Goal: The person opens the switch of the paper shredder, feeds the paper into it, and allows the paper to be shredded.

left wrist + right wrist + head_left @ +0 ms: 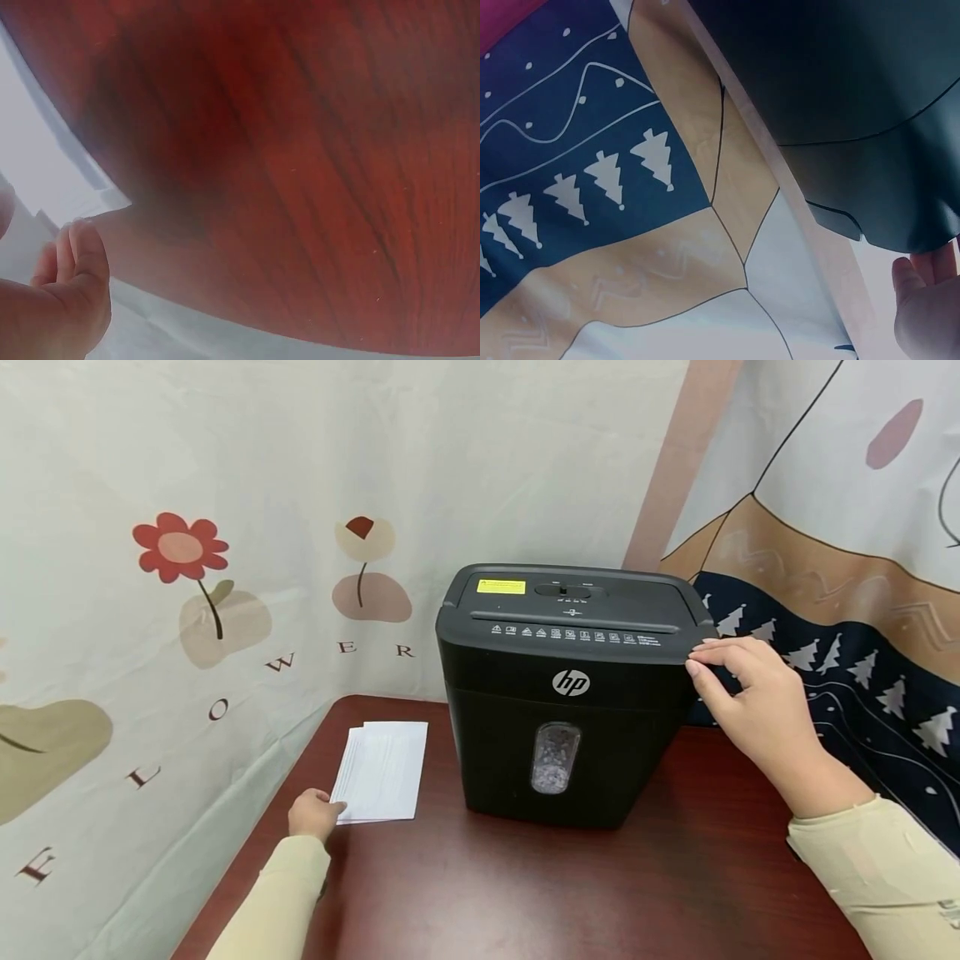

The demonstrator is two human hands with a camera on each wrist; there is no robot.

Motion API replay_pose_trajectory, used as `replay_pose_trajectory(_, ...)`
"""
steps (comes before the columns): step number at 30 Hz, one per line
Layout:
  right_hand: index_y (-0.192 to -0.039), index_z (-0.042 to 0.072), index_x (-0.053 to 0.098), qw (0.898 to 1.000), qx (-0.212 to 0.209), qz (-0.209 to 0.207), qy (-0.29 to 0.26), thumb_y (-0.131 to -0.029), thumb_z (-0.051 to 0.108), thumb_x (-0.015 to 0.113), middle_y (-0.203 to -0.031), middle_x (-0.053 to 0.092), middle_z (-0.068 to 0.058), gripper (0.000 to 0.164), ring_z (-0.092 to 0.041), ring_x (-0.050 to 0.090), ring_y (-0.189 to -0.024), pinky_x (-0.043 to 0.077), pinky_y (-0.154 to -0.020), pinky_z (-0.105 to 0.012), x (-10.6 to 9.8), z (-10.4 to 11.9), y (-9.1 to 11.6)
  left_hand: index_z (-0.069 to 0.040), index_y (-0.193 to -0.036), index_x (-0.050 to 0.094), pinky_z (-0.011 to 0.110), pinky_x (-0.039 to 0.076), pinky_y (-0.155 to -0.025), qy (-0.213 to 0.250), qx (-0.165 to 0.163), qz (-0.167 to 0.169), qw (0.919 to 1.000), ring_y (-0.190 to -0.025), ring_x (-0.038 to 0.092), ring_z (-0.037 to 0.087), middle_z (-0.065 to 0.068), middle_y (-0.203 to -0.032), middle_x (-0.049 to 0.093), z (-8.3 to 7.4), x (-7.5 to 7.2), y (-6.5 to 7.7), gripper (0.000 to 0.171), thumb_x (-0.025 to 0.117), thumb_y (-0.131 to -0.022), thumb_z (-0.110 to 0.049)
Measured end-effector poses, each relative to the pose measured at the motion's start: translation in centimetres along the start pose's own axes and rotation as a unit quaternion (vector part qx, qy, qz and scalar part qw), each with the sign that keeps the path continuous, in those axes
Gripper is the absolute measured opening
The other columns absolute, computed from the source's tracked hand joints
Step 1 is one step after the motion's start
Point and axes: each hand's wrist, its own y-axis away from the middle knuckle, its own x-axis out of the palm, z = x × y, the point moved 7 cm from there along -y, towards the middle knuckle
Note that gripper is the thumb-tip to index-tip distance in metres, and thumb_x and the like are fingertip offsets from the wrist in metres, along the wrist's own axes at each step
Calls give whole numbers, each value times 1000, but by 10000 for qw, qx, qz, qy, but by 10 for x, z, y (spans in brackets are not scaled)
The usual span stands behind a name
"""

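A black HP paper shredder [570, 693] stands upright on a dark red wooden table [600, 893]. My right hand [697, 658] holds the right corner of its lid, fingers on the edge and thumb just below. In the right wrist view the shredder [840, 67] fills the top, with my fingertips [930, 277] under its corner. A small stack of white paper [382, 768] lies flat to the left of the shredder. My left hand [333, 810] is curled at the stack's near-left corner, thumb on the paper. The left wrist view shows that paper corner [75, 187] just above my fingers [79, 247].
The shredder's clear window [555, 758] shows shreds inside. A flower-print cloth [187, 610] hangs close behind and left of the table. A dark blue cloth with white trees [847, 677] hangs to the right. The table's left edge [247, 852] runs just past my left sleeve.
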Motion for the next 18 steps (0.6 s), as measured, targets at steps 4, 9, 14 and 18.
replay_pose_trajectory(4,-94,2,67,10000,30,11,9,-78,4,66,-100,64,-12,16,-26,53,-98,28,-88,-4,0,-1,0,12,-93,52,49,41,-73,-213,12,225,9995,-83,51,43,28,-86,57,5,7,0,38,65,-75,-18)
replay_pose_trajectory(9,-94,3,67,10000,26,19,-12,-78,4,67,-100,64,-12,16,-26,53,-98,28,-88,-4,2,-3,0,14,-95,51,51,41,-78,-351,80,166,9992,-87,51,45,31,-91,56,15,17,-4,42,66,-73,-19)
replay_pose_trajectory(14,-95,3,67,10000,16,10,-39,-78,3,67,-100,64,-12,17,-25,53,-98,28,-88,-4,2,-3,0,15,-86,53,50,42,-73,-608,196,158,9978,-76,53,41,29,-80,57,14,21,-6,41,67,-71,-20)
replay_pose_trajectory(18,-94,3,67,10000,14,11,-6,-78,3,67,-100,64,-11,17,-25,53,-99,29,-88,-5,2,-4,1,17,-85,54,50,44,-70,-864,87,377,9955,-71,54,39,29,-76,57,11,24,-8,45,68,-71,-23)
